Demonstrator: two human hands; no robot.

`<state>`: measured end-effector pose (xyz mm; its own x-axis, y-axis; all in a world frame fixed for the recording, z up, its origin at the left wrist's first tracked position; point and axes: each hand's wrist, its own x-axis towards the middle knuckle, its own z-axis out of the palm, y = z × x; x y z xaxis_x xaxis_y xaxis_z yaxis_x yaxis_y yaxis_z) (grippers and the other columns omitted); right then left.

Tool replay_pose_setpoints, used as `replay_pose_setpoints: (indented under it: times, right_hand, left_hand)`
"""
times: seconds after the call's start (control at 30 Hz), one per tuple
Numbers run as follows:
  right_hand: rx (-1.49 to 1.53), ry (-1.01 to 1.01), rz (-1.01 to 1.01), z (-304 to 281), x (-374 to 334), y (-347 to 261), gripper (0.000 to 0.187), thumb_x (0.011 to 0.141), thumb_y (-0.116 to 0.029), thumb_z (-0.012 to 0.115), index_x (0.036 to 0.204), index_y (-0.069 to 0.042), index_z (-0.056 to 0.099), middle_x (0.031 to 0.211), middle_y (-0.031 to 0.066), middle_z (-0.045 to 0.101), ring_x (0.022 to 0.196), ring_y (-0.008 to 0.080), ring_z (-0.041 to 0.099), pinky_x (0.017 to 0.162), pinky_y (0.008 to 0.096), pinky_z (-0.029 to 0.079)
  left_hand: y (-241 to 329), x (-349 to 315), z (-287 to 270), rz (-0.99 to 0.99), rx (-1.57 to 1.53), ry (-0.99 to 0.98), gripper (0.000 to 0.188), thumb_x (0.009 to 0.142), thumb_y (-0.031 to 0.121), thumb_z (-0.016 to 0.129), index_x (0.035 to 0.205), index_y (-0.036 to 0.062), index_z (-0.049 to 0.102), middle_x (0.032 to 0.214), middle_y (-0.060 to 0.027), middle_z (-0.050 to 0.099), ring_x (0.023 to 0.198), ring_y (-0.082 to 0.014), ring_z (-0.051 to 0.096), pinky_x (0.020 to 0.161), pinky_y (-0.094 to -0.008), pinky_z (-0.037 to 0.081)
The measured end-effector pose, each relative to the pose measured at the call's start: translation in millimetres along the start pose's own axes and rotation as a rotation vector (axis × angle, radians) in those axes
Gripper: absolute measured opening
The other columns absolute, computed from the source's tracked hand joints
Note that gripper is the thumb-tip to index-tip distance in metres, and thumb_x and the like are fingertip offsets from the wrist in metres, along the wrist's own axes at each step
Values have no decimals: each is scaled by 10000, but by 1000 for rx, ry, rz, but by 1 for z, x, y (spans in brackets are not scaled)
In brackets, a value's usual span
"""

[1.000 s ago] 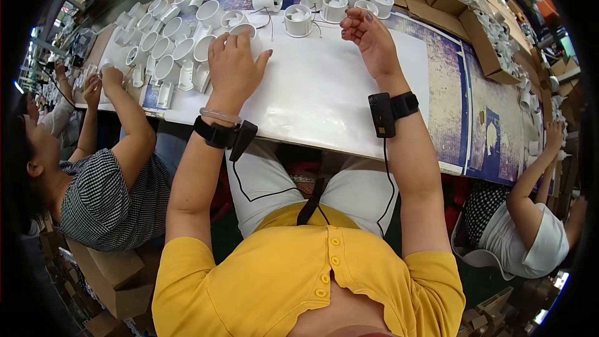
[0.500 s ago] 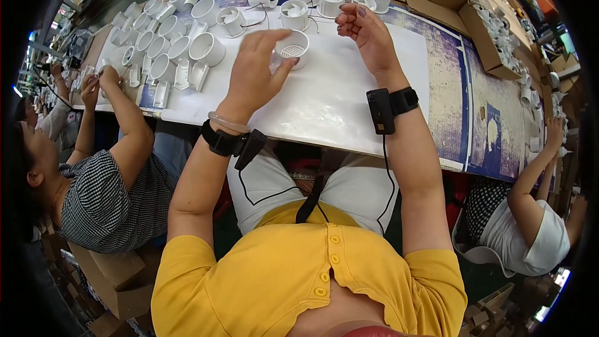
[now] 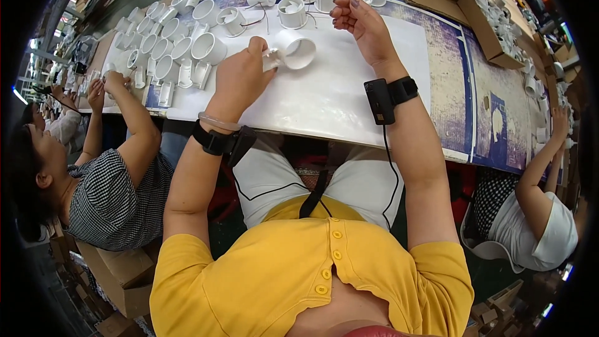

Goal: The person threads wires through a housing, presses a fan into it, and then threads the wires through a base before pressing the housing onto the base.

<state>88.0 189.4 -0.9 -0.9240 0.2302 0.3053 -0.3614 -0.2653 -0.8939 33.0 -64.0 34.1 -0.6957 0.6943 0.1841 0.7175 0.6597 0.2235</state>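
Note:
My left hand (image 3: 240, 78) is closed on the narrow side piece of a white plastic cup-shaped housing (image 3: 301, 55). The housing is tilted over the white sheet (image 3: 337, 93), its round mouth turned toward the lower right. Raised to the right of it is my right hand (image 3: 367, 28), fingers curled in; whatever they may hold is hidden. Just beyond that hand stand several round white fan units (image 3: 291, 12) with small blades inside and thin dark wires.
At the left are many white housings (image 3: 208, 48) in rows. Cardboard boxes (image 3: 480, 31) of white parts line the far right. One co-worker (image 3: 118, 193) sits at my left, another (image 3: 530, 218) at my right. Cables run from the black wrist devices (image 3: 379, 101).
The white housing, upright beside my open left hand before, is now gripped and tipped over on its side. My right hand has shifted slightly up and left, still curled.

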Motion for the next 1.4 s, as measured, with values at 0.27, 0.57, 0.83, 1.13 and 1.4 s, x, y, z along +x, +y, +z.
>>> replay_pose_setpoints:
  times: [0.27, 0.57, 0.83, 1.13, 1.4]
  right_hand:
    - [-118, 37, 14, 0, 1, 1, 349, 943, -296, 480, 1120, -12, 579, 930, 38, 628, 841, 120, 571, 838, 269, 458]
    - [-122, 57, 2, 0, 1, 1, 337, 937, -284, 494, 1125, -21, 587, 912, 23, 635, 830, 102, 573, 841, 256, 457]
    - [-119, 45, 12, 0, -1, 2, 333, 934, -288, 503, 1124, -29, 592, 914, 22, 637, 833, 98, 577, 831, 245, 458]
    - [-166, 42, 14, 1, 1, 4, 312, 934, -268, 512, 1129, -41, 598, 912, 21, 645, 828, 90, 581, 814, 235, 456]
    - [-193, 48, 39, -3, 3, 11, 314, 927, -277, 535, 1132, -51, 606, 918, 16, 645, 838, 89, 579, 814, 236, 451]
  left_hand:
    - [-24, -12, -10, 211, 527, 609, 530, 774, 113, 615, 1271, 17, 456, 988, -132, 599, 899, -294, 568, 798, -394, 456]
    - [-30, -25, 7, 176, 227, 20, 620, 776, 145, 618, 1307, -80, 390, 1046, -183, 592, 974, -351, 548, 866, -409, 436]
    - [-27, -7, 18, 25, 6, 47, 528, 852, 240, 597, 1241, -80, 440, 1054, -228, 589, 963, -392, 556, 842, -419, 460]
    - [-5, 7, 9, 77, 107, 104, 453, 869, 252, 595, 1213, -25, 499, 982, -194, 600, 919, -343, 580, 747, -415, 488]
    - [23, -8, 13, 140, 309, 62, 497, 851, 265, 614, 1232, -23, 479, 921, -144, 583, 870, -285, 585, 689, -367, 504]
